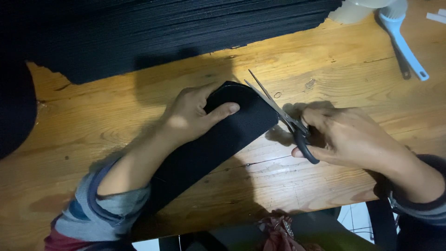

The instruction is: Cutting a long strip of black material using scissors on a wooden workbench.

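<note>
Head view, wooden counter. Left hand lies palm down on a long black fabric strip, fingers spread, thumb on top of the strip near its rounded far end; pressing it flat, not curled around it. The strip runs diagonally from about 7 o'clock, under the left forearm, up to centre frame, its rounded end pointing to 1 o'clock.

Right hand is closed around the black handles of a pair of scissors, fingers through the loops, at 3 o'clock from the strip's end. Blades are parted slightly, tips aimed toward 11 o'clock, lying along the right edge of the strip's rounded end and touching the fabric there.

Big stack of black fabric fills the top of the frame from 10 to 12 o'clock, well apart from the hands. Light blue brush with a long handle lies at 2 o'clock near the counter's far corner, beside a pale round object, partly cut off. Striped grey-blue sleeve on the left forearm at 7 o'clock. Crumpled reddish cloth below the counter's near edge at 6 o'clock.
</note>
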